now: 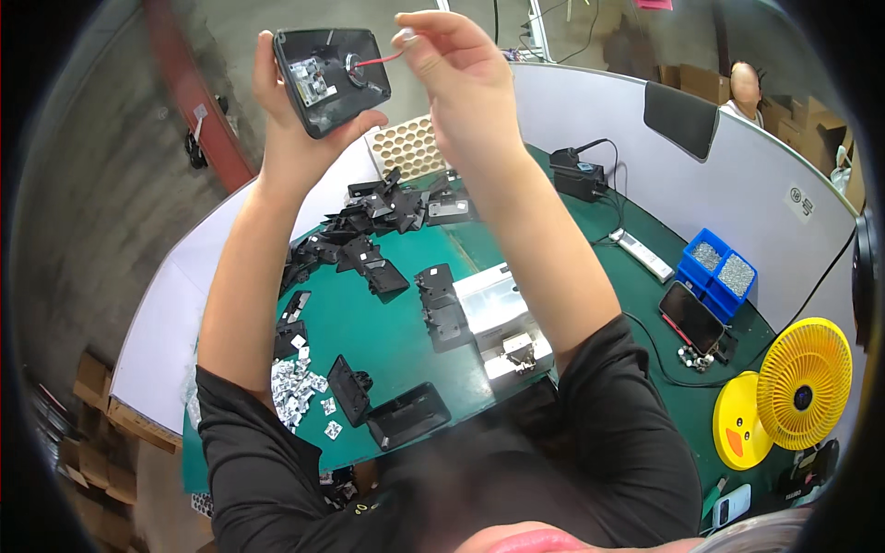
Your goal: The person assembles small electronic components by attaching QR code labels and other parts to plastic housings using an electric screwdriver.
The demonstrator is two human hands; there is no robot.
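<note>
Both my arms are raised over the bench. My left hand grips a black plastic housing by its edges, with the hollow side facing me. Inside it are a small white circuit board and a round dark part. A red wire runs from the round part to my right hand. There, thumb and forefinger are closed on the wire's end, where a small white connector shows.
Black plastic parts are heaped on the green bench, near small white pieces. A silver metal fixture stands mid-bench. Right are blue bins, a phone and a yellow fan. A low partition curves round; a person is beyond.
</note>
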